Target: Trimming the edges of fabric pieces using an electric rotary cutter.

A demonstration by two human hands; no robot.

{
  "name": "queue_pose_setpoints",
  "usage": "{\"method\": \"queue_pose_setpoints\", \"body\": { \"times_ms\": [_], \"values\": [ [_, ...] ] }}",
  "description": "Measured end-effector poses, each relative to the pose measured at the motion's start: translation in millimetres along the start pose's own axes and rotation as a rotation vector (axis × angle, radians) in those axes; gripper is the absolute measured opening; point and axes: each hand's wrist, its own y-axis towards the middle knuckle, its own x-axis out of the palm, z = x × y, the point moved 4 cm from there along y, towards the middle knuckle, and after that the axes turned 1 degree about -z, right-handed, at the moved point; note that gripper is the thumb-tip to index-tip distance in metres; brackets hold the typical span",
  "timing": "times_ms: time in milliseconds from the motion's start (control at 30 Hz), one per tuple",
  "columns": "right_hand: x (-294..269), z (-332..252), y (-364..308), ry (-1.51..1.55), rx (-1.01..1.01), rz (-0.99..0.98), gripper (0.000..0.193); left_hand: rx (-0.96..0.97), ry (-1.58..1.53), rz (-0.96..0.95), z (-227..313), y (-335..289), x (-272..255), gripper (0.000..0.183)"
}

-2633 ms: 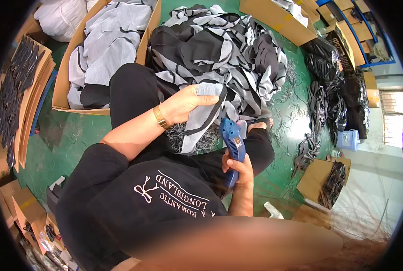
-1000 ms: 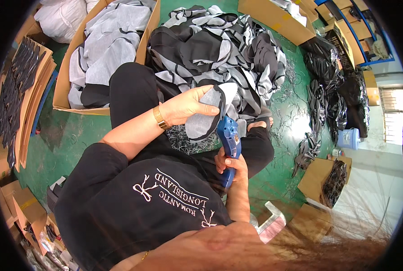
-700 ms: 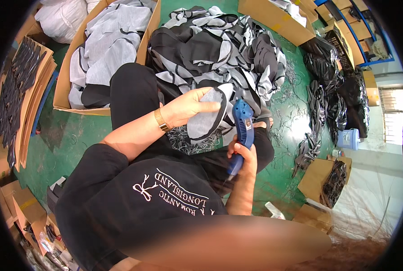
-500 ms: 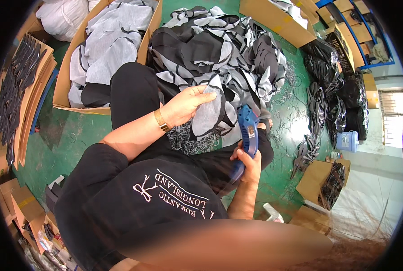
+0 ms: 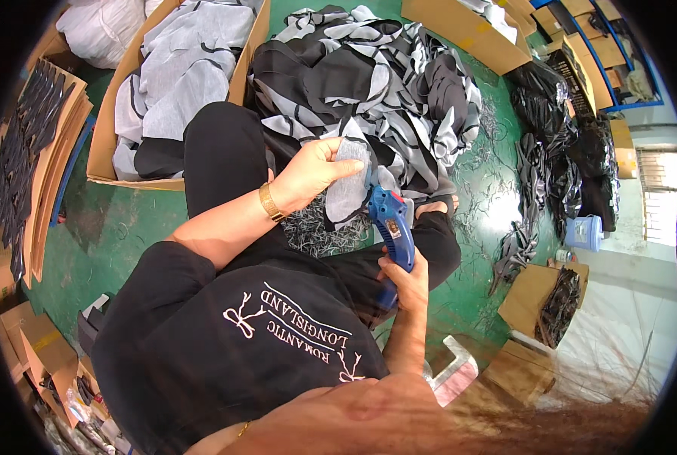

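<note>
My left hand, with a gold bracelet at the wrist, pinches a grey fabric piece with dark edging between thumb and fingers. In my right hand is a blue handheld power cutter, its handle wrapped by the fingers. The cutter's head lies against the right edge of the held fabric; its blade is too small to make out. Thin trimmings lie in a tangle between my legs, below the fabric. Just beyond my hands rises a large heap of black and grey fabric pieces.
To the left, a cardboard box holds more grey and black fabric. Stacked cardboard with black pieces stands farther left. Black plastic bags and a light blue bucket are at the right. Loose trimmings litter the green floor.
My right hand has brought the cutter leftward, from beside the fabric to its edge. The left hand keeps its pinch on the fabric in nearly the same place.
</note>
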Motion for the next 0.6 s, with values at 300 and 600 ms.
{"method": "queue_pose_setpoints", "body": {
  "times_ms": [300, 600],
  "values": [
    [-4, -7, 2, -0.05, -0.008, 0.007, 0.029, 0.06, 0.282, -0.055, 6, -3, 0, 0.018],
    [-10, -11, 5, 0.05, 0.047, -0.148, 0.03, 0.236, 0.526, -0.168, 22, -3, -1, 0.013]
  ]
}}
